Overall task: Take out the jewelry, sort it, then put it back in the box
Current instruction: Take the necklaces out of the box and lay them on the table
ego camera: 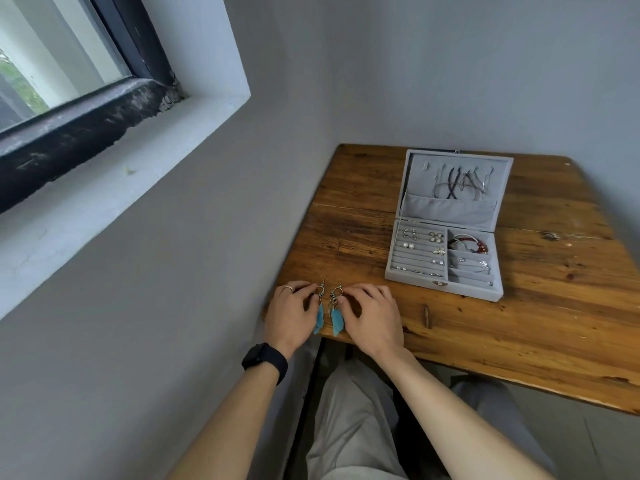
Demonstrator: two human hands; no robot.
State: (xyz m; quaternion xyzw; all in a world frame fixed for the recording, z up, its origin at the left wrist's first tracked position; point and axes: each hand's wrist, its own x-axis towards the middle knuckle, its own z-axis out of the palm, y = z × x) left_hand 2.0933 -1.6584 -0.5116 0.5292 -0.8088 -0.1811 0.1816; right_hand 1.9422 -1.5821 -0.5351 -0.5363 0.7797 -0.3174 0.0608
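Two blue feather earrings lie side by side at the near left corner of the wooden table (502,334): the left earring (319,315) and the right earring (336,317). My left hand (289,315) rests beside the left one, fingertips touching its metal ring. My right hand (372,315) touches the right one with bent fingertips. The grey jewelry box (394,268) stands open further back, with small earrings in its ring rows, a red bead bracelet (476,242) in a side compartment and necklaces (460,183) hanging in its lid.
The table stands in a corner, with a grey wall on its left and another behind it. A window with a dark frame (86,112) is set high on the left. My legs are under the table's near edge.
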